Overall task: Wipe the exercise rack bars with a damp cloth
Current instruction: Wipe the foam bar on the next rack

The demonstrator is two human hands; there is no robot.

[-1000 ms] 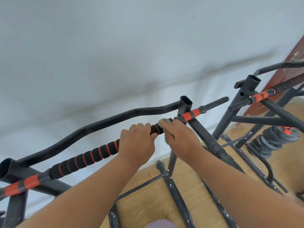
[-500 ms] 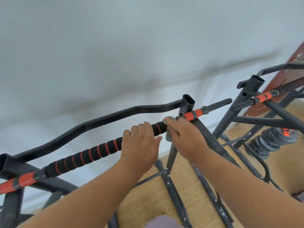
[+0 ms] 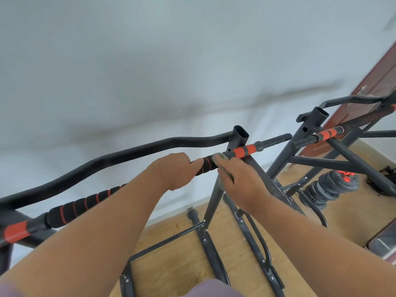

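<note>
Cloth sits bunched under your right hand, whose fingers curl over it and press it onto the padded bar just where the black foam ends and the orange band begins. Your left hand grips the same bar right beside it, fingers wrapped over the foam, with only a short stretch of padding between the two hands.

Compared with a second ago, both hands have slid along the bar toward the upright post; the cloth was on the foam then and now touches the collar at its end. You have leaned in too, so your forearms now cover much of the striped foam on the left.

By my reading, the foam section of this bar is about done, and the orange band and the threaded end beyond it come next. The curved black bar behind it, the second rack to the right and the lower frame near the weight plates look untouched so far.
</note>
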